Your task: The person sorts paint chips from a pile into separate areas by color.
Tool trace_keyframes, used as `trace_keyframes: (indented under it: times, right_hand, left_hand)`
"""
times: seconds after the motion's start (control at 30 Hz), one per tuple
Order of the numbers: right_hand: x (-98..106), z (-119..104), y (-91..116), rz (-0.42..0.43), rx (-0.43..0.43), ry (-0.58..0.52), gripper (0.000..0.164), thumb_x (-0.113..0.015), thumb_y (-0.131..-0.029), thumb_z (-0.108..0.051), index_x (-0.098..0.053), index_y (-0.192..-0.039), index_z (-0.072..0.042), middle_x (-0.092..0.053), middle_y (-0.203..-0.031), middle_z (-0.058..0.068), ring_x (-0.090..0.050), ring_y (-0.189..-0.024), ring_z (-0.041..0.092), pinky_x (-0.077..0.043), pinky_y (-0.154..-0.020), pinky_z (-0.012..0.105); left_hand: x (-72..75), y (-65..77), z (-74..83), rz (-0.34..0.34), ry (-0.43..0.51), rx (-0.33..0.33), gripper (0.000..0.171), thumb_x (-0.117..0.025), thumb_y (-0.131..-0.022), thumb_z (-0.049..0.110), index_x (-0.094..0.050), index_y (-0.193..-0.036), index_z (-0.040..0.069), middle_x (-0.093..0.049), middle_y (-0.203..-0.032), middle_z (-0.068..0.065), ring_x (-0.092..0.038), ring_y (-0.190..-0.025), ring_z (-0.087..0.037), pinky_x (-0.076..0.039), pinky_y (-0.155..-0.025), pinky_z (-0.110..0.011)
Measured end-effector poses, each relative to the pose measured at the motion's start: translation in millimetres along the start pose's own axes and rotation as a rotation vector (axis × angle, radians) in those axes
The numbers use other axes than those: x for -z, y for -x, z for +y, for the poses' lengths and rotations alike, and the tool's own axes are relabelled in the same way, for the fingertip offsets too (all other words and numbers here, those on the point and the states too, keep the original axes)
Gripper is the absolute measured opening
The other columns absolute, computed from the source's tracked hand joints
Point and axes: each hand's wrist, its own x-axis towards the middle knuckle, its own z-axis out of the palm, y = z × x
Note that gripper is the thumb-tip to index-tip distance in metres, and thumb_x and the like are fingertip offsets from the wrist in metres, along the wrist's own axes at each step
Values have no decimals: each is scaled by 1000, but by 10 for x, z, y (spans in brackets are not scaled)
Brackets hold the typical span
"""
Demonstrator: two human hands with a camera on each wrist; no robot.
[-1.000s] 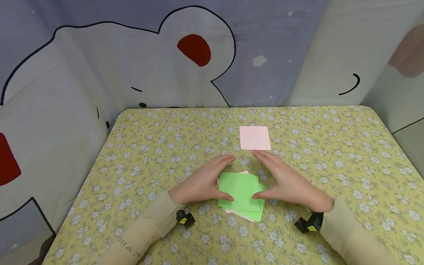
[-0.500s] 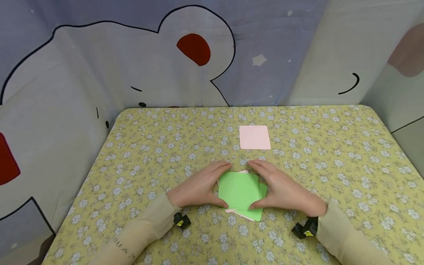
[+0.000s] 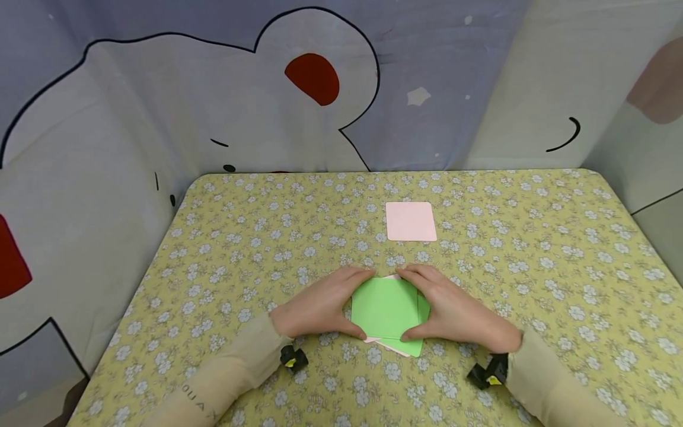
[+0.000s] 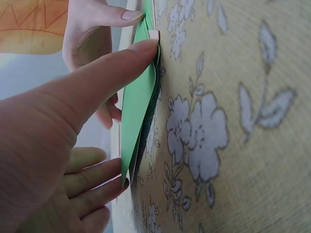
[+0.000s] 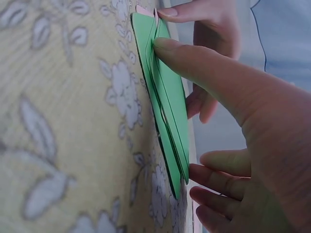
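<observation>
A loose stack of square cards (image 3: 385,308) with rounded corners lies on the table, green on top, with pink edges peeking out underneath. My left hand (image 3: 325,305) grips its left side, thumb at the near edge and fingers at the far one. On the opposite side my right hand (image 3: 453,305) holds it the same way. In the left wrist view the green cards (image 4: 136,107) bow slightly between thumb and fingers. The right wrist view shows a lower green card (image 5: 151,87) sticking out, fanned apart from those above.
A single pink square card (image 3: 411,221) lies flat beyond the hands. The table (image 3: 256,237) wears a yellow floral cloth, and a printed curtain (image 3: 427,77) hangs along its back edge. Both wrists carry small black cameras (image 3: 294,359).
Both hands have come down and inward, thumbs shifting to the near edge and fingers drawing back to the far edge of the stack. The lone pink card has stayed put.
</observation>
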Motion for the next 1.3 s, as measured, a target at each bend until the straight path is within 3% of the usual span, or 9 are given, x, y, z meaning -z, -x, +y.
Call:
trace_keyframes:
  times: [0.83, 1.3]
  right_hand:
    - [33, -121, 4, -1, 32, 8, 122, -98, -59, -47, -37, -156, -4, -41, -147, 2, -46, -124, 15, -51, -101, 39]
    - [60, -126, -17, 58, 36, -17, 118, -97, -60, -48, -41, -155, -5, -41, -148, 3, -46, -127, 18, -49, -103, 43]
  left_hand:
    - [-7, 33, 23, 2, -7, -19, 110, -89, -75, 51, -34, -158, 4, -39, -155, -7, -40, -139, -20, -40, -112, -32]
    - [-8, 32, 1, 51, -32, -26, 123, -89, -68, 61, -30, -160, 3, -36, -157, -9, -41, -139, -20, -39, -113, -35]
